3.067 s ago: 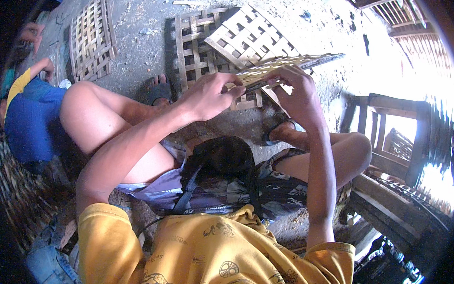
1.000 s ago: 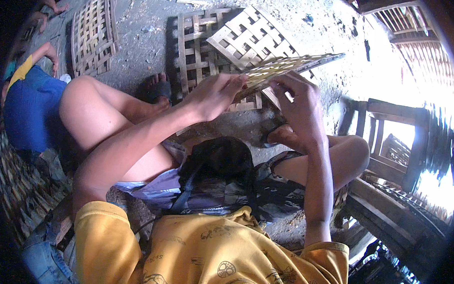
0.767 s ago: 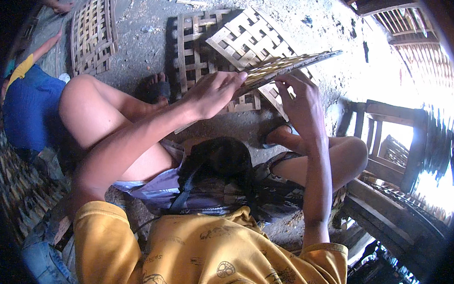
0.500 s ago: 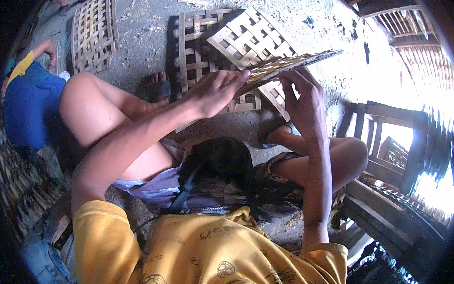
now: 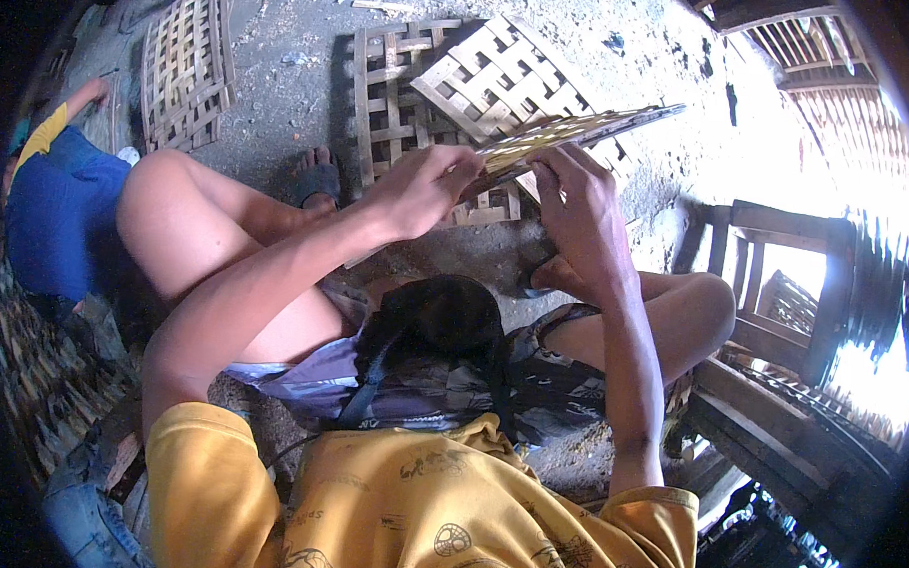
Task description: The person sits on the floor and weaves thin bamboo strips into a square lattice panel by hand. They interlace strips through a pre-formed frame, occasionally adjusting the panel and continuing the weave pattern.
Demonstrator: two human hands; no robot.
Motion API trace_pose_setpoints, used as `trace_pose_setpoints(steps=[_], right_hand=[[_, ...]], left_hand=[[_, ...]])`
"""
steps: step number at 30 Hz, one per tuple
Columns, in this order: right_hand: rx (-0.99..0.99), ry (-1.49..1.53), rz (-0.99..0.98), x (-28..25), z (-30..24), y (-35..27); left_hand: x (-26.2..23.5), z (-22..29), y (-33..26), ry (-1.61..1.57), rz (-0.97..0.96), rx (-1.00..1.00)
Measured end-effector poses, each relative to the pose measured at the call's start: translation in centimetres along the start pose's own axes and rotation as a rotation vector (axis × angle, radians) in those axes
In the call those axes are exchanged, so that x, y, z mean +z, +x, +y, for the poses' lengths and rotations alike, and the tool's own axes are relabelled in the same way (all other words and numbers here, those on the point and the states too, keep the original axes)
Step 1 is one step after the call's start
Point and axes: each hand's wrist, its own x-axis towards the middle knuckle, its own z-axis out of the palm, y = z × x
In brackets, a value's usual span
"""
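Note:
A woven bamboo panel (image 5: 580, 128) is held up in front of me, tilted so that I see it nearly edge-on. My left hand (image 5: 430, 191) grips its left end, with the thumb along the edge. Fingers of my right hand (image 5: 579, 203) are bent and pinched at the panel's near lower edge; what lies between the fingertips is too small to make out. Beneath it on the ground lie two more open-weave bamboo panels, a light one (image 5: 502, 70) set askew over a darker one (image 5: 391, 102).
Another woven panel (image 5: 187, 69) lies at the far left, close to a person in blue (image 5: 67, 210) and yellow. At the right stands a wooden frame (image 5: 787, 236). Sandalled feet (image 5: 318, 179) rest between me and the panels. Bamboo scraps litter the ground.
My right hand has moved left and slightly down along the panel's near edge. My left hand has shifted a little left, still holding the panel.

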Motion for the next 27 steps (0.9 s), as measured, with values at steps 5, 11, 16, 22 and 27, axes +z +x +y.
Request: trace_pose_setpoints(steps=[5, 11, 16, 22, 27], right_hand=[[0.026, 0.182, -0.054, -0.5, -0.8, 0.1], [0.033, 0.039, 0.108, -1.6, 1.1, 0.6], [-0.001, 0.000, 0.082, -0.2, 1.4, 0.4], [0.005, 0.061, 0.040, 0.1, 0.3, 0.3], [-0.016, 0.107, -0.033, 1.0, -1.2, 0.0]], left_hand=[[-0.1, 0.8, -0.3, 0.000, 0.003, -0.022], [0.0, 0.0, 0.1, 0.041, 0.057, 0.006], [0.2, 0.7, 0.1, 0.025, 0.056, -0.028], [-0.3, 1.1, -0.1, -0.038, -0.024, -0.069], [-0.3, -0.3, 0.0, -0.137, -0.009, -0.135]])
